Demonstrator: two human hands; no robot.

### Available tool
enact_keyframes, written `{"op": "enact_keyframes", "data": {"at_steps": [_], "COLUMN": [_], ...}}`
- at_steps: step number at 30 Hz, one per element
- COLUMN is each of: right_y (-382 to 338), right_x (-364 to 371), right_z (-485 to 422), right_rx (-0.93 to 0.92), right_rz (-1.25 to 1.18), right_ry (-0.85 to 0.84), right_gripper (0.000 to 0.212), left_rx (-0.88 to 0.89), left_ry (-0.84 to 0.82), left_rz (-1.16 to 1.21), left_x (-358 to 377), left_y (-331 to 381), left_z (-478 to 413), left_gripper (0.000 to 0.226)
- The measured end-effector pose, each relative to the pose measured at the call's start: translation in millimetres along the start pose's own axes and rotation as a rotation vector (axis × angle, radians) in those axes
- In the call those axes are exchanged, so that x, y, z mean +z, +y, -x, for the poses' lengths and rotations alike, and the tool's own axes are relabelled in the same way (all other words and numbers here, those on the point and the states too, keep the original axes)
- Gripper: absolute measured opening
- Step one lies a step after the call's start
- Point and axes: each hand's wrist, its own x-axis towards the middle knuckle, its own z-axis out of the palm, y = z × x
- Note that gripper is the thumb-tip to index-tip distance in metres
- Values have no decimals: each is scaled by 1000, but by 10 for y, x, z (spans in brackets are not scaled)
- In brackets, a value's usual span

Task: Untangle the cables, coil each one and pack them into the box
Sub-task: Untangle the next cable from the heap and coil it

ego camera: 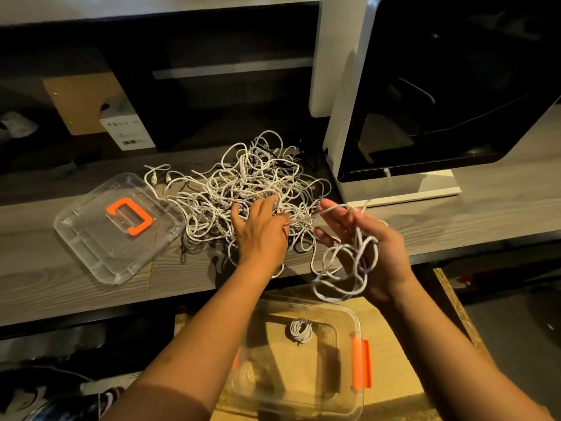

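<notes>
White cables (252,183) lie in one tangled heap on the wood-grain desk (485,214), hemmed by a clear lid (91,238) with an orange handle and a white machine (394,189). Left hand (261,229) presses into the heap, grip spread wide. Right hand (373,247) holds loose loops (349,262). Below, one clear box (349,317) contains one coiled cable (300,329).

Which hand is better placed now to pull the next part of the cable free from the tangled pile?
Probably the left hand. It rests on the tangled pile with its fingers in the strands. The right hand already holds loose loops of white cable, apart from the pile, so it can hardly grasp more.
</notes>
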Motion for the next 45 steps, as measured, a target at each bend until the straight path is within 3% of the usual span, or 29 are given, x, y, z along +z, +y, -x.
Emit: {"op": "enact_keyframes", "data": {"at_steps": [2, 3, 5, 8, 10, 12, 16, 22, 25, 27, 31, 35, 38, 41, 43, 45], "right_y": [-4, 9, 29, 73, 99, 109, 61, 48, 39, -3, -93, -156, -182, -221, -241, -273], "right_x": [29, 30, -3, -84, -129, -171, -160, -41, -86, -118, -145, -172, -216, -236, -283, -423], "right_z": [1, -2, -14, -80, -118, -131, -81, -38, -74, -84, -68, -39, -3, 41, 42, 26], "right_rx": [-6, -27, -58, 142, 231, 128, -67, -110, -87, -100, -128, -124, -115, -95, -104, -135], "right_rz": [-116, -56, 386, 1209, 1526, 1428, 826, 499, 270, 153, 158, 79, 79, 155, 267, 439], "right_ry": [33, 85, 165, -48, -127, -78, 39, -70, -11, 11, 48, 65, 12, -63, -94, -61], "right_gripper": [16, 14, 9, 19, 10, 15, 24, 30, 40, 31, 19, 6, 6, 26, 24, 25], "left_rx": [-10, -8, 17, 74, 99, 71, -1, -87, -72, -70, 49, 254, 204, 116, 71, 61], "left_ry": [12, 25, 54, 103, 130, 115, 38, -96, -82, -72, -74, -140, -323, -461, -508, -470], "left_rz": [2, -8, -38, -75, -108, -139, -130, -103, -81, -64, 16, 271, 432, 640, 803, 786], "left_x": [-6, -10, -23, -33, -42, -57, -31, -5, -49, -89, -174, -291, -311, -218, -121, -55], "left_y": [2, -3, 0, -14, -71, -134, -155, -156, -175, -175, -151, 23, 213, 352, 390, 393], "left_z": [-21, -35, -68, -96, -121, -133, -108, -134, -138, -137, -72, 93, 186, 239, 268, 278], "left_gripper": [17, 18, 18, 21, 11, 15, 29, 42, 40, 43, 60, 66, 52, 32, 16, 10]}}
